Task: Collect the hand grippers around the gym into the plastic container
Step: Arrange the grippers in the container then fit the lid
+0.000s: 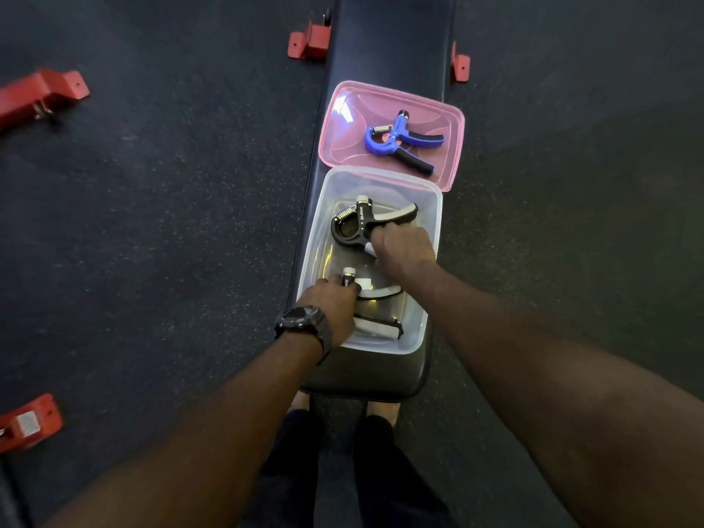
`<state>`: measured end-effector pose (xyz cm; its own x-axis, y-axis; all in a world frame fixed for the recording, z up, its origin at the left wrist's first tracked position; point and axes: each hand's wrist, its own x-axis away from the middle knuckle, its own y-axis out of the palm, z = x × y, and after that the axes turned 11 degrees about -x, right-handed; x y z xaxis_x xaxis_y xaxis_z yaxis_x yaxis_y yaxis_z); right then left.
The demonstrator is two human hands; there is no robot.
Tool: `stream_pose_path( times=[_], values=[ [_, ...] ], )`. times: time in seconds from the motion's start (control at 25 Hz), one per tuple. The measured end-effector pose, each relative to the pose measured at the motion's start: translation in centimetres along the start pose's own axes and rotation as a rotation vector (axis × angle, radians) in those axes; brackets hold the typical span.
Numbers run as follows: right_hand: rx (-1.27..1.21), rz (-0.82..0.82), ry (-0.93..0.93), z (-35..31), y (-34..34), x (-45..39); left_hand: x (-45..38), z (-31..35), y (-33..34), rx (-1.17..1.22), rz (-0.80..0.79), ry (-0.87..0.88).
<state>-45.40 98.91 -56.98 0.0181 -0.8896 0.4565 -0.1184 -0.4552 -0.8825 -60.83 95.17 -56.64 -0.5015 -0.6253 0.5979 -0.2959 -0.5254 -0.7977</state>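
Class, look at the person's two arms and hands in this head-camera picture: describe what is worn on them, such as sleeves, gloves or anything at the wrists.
Both forearms are bare, with no sleeves in view, and neither the left hand nor the right hand wears a glove. On the left wrist sits a chunky dark wristwatch with a round face and a dark strap. The right wrist carries nothing visible.

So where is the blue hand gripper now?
The blue hand gripper lies on the pink lid, on the bench just beyond the clear container.
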Motion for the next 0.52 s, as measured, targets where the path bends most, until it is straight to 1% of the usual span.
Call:
stream_pose_path(
  times=[0.2, 0.28, 0.32, 0.4, 0.48, 0.52],
  values=[
    [-0.042, -0.030, 0.028, 0.1, -0.7, 0.2, 0.3, 0.1, -0.1, 0.017, 0.000, -0.001],
    [-0.064, 0.022, -0.009, 0.1, -1.8, 0.6, 0.1, 0.2, -1.0, 0.096, 0.011, 0.001],
    [-0.090, 0.086, -0.039, 0.4, -2.8, 0.7, -0.2, 0.2, -2.1, 0.161, 0.058, 0.000],
    [-0.215, 0.263, -0.074, 1.3, -5.7, 0.3, -1.4, -0.2, -5.4, 0.265, 0.259, -0.026],
    [-0.357, 0.429, -0.007, 3.2, -8.8, -1.2, -3.4, -0.8, -9.6, 0.345, 0.456, -0.083],
    [-0.412, 0.480, 0.052, 4.5, -10.1, -2.2, -4.7, -1.1, -11.7, 0.384, 0.519, -0.101]
  ],
)
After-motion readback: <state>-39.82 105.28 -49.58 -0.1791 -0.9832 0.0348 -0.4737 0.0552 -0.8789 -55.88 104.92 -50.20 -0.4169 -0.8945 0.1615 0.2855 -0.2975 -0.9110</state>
